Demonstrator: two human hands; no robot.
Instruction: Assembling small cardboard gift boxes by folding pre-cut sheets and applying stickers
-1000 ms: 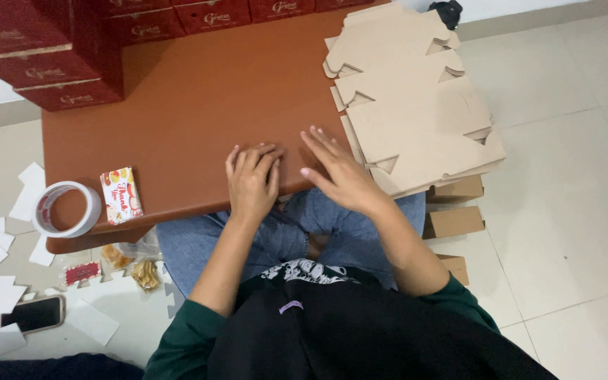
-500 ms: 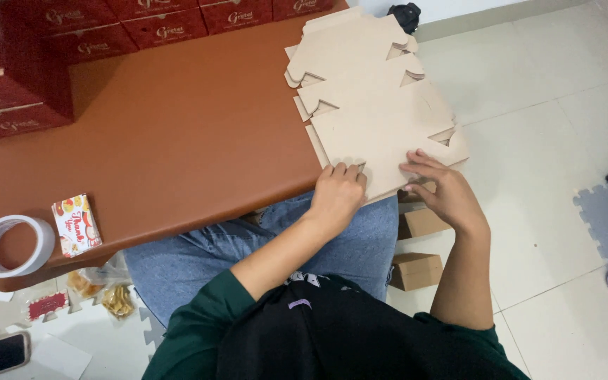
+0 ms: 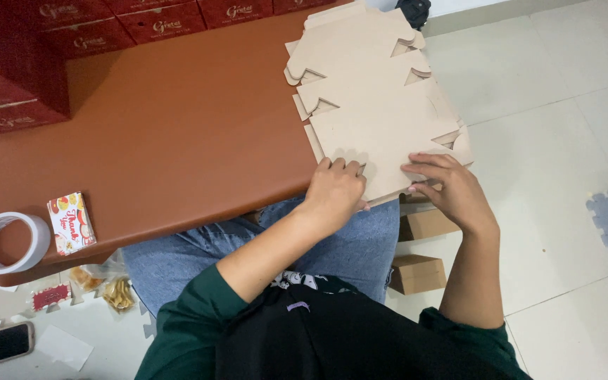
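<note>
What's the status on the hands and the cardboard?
Left hand and right hand both gripping the top cardboard sheet. Stack overhangs the table edge. Nothing in the way.

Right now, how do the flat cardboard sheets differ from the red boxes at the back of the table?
The cardboard sheets are pale brown, unfolded and lie flat in a fanned pile; the red boxes are folded up and stacked. Both hands, the left hand and the right hand, touch the sheets, not the boxes. Both rest on the brown table.

hands (image 3: 395,190) moved from table centre onto cardboard stack (image 3: 381,105)
</note>
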